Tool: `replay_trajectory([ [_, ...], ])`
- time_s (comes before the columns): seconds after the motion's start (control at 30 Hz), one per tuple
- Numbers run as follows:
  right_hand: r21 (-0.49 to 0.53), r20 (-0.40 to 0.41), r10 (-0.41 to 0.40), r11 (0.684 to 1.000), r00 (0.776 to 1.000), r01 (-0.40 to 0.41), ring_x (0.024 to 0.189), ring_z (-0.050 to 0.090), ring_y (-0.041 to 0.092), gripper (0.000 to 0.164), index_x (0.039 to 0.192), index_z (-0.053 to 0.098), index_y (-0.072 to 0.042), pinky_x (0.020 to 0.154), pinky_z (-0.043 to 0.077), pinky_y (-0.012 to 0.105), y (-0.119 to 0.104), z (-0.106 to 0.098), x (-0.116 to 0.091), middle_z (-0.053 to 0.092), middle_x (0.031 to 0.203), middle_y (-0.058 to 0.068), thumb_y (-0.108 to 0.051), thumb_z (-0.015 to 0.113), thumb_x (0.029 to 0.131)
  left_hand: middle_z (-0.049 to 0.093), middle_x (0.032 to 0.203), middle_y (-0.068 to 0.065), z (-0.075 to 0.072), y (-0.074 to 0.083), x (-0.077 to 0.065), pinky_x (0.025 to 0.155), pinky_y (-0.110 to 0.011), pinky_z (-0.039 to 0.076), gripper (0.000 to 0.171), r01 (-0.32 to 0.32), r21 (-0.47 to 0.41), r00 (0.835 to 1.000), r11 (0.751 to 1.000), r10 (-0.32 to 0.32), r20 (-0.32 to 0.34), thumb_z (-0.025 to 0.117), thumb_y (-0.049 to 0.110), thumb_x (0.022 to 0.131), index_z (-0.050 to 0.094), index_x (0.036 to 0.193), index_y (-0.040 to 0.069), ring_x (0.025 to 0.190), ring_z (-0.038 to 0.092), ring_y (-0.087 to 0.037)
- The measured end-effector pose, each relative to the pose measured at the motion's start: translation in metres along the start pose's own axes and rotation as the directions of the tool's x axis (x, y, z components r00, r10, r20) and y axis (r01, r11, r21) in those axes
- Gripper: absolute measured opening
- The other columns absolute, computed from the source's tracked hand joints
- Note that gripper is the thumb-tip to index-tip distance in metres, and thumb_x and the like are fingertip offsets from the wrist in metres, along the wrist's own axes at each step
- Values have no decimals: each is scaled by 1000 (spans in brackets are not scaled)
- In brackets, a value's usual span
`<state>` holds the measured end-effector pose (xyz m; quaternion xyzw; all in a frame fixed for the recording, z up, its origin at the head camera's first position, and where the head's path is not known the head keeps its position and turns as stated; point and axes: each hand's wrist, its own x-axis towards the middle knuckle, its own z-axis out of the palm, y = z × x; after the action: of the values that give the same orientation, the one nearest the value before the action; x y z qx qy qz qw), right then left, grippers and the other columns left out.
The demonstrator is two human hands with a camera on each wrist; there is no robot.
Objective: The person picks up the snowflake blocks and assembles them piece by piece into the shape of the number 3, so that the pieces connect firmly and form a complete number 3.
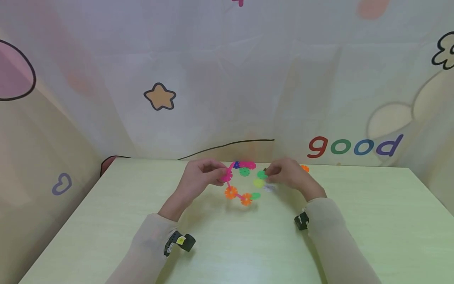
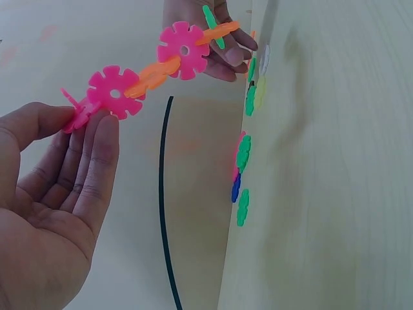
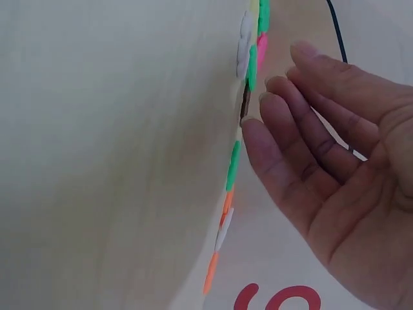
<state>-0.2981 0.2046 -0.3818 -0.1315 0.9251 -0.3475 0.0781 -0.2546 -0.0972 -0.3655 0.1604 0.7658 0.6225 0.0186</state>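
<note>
My left hand pinches the pink end of a chain of interlocking flower-shaped discs between thumb and fingers. Pink and orange discs alternate along it, and a green disc sits near the far end. In the head view the chain hangs above the table, curving toward the middle. My right hand is down among the loose discs at the back. Its thumb and fingers stand apart with nothing between them in the right wrist view, one fingertip right at a dark brown disc.
Loose discs lie near the table's back edge: a green disc, a blue disc, a yellow disc, a whitish disc and an orange disc. A printed curtain hangs right behind the table.
</note>
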Motion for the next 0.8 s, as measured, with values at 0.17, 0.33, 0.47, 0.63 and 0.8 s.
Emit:
replay_trajectory([
  [0.17, -22, 49, 32, 999, 998, -31, 100, 63, 30, 24, 112, 79, -2, 88, 58, 44, 2, 1, -1, 71, 107, 10, -12, 86, 90, 77, 101, -11, -1, -1, 0, 90, -37, 63, 19, -2, -6, 1000, 1000, 2, 3, 73, 14, 102, 76, 114, -1, 84, 78, -27],
  [0.33, -45, 87, 87, 995, 992, -84, 98, 59, 28, 25, 109, 79, -5, 87, 55, 41, 3, 4, 0, 66, 103, 9, -14, 89, 87, 77, 102, -11, 0, 0, 0, 91, -37, 62, 19, 0, -13, 1000, 1000, 0, 9, 73, 14, 102, 76, 115, 0, 85, 78, -29],
  [0.47, -65, 93, 122, 991, 988, -116, 100, 58, 29, 20, 104, 78, -8, 86, 55, 41, 2, 6, 0, 61, 106, 10, -13, 89, 88, 77, 101, -12, 0, 1, -1, 90, -37, 63, 18, 4, -20, 1000, 1000, -4, 13, 73, 14, 102, 76, 114, 0, 88, 78, -33],
  [0.63, -74, 94, 125, 990, 988, -118, 99, 58, 28, 19, 100, 74, -9, 83, 55, 39, 2, 6, 1, 62, 104, 9, -13, 88, 88, 78, 101, -11, 0, 1, -1, 89, -37, 63, 18, 7, -18, 1000, 1000, -7, 11, 74, 13, 102, 77, 114, 0, 86, 78, -29],
  [0.8, -8, 82, 70, 998, 994, -69, 85, 61, 25, 14, 98, 71, -5, 76, 56, 34, 4, 5, 3, 66, 96, 9, -10, 83, 92, 78, 100, -12, 1, 1, 0, 87, -36, 64, 17, -3, -25, 1000, 1000, 4, 23, 75, 12, 101, 77, 113, 0, 86, 78, -29],
])
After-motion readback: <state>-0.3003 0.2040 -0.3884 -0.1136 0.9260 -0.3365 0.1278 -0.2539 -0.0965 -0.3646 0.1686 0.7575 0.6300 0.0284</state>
